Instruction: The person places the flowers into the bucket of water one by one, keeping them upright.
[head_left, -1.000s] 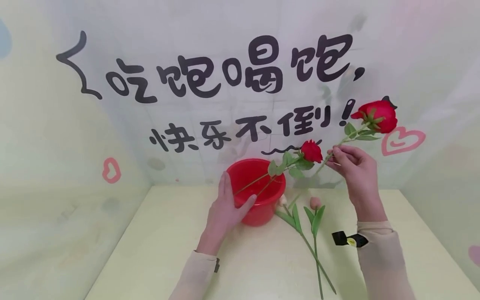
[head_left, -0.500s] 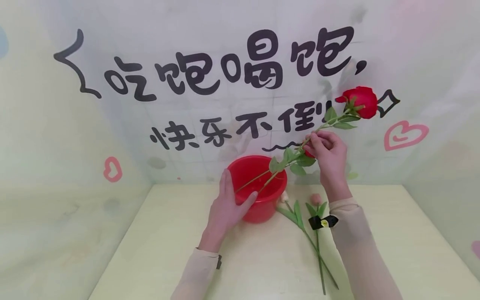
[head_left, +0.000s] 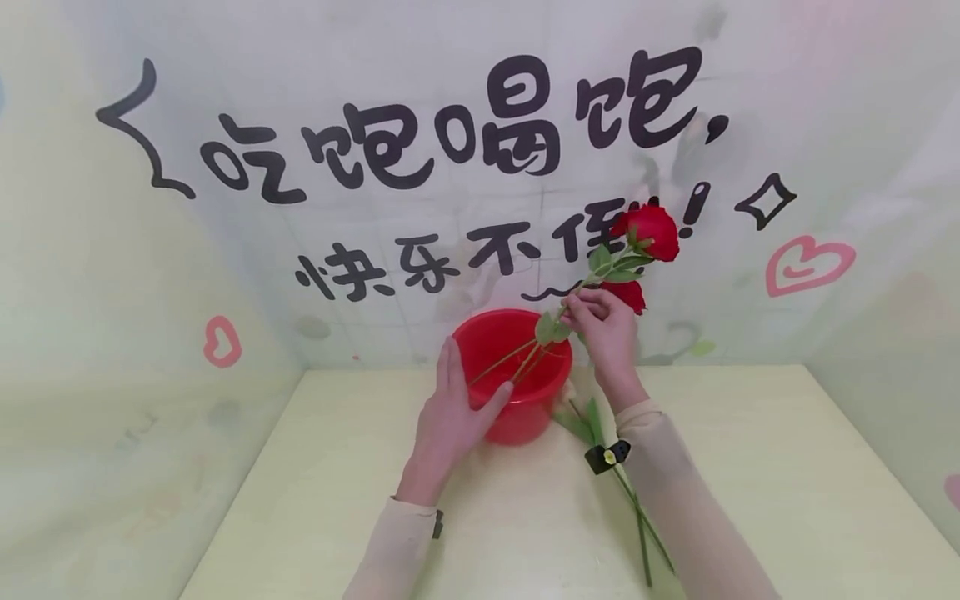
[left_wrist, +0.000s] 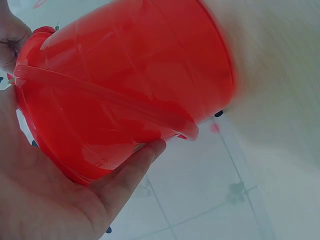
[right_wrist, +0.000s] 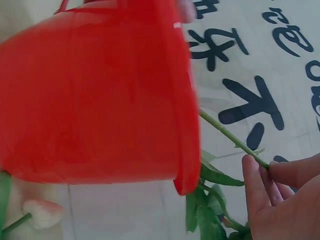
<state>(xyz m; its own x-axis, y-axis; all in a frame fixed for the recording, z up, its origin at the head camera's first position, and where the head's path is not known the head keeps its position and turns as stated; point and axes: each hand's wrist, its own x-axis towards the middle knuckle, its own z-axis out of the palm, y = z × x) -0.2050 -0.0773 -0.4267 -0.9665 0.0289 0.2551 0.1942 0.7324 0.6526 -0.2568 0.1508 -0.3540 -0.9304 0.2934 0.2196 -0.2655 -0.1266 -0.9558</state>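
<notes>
My left hand point(head_left: 448, 417) holds the red plastic bucket point(head_left: 519, 425) at its left side, thumb at the near rim, fingers along the outer wall. In the left wrist view the bucket's red handle point(left_wrist: 125, 105) hangs down its side. Thumb and fingers of my right hand point(head_left: 609, 333) pinch the green stem of a red rose point(head_left: 654, 233) above the bucket's right rim. The stem point(right_wrist: 227, 132) slants down into the bucket's mouth. A second red rose point(head_left: 628, 295) leans out over the same rim, partly hidden by my right hand.
Two tulips lie with crossed stems point(head_left: 637, 504) on the pale table point(head_left: 360, 467), partly covered by my right arm. A pinkish tulip head point(right_wrist: 44, 214) shows near the bucket in the right wrist view. Behind stands a wall point(head_left: 420, 67) with large black lettering.
My right hand has moved left and in toward the bucket with its rose, lowering the stem into the bucket's mouth. My left hand stays on the bucket.
</notes>
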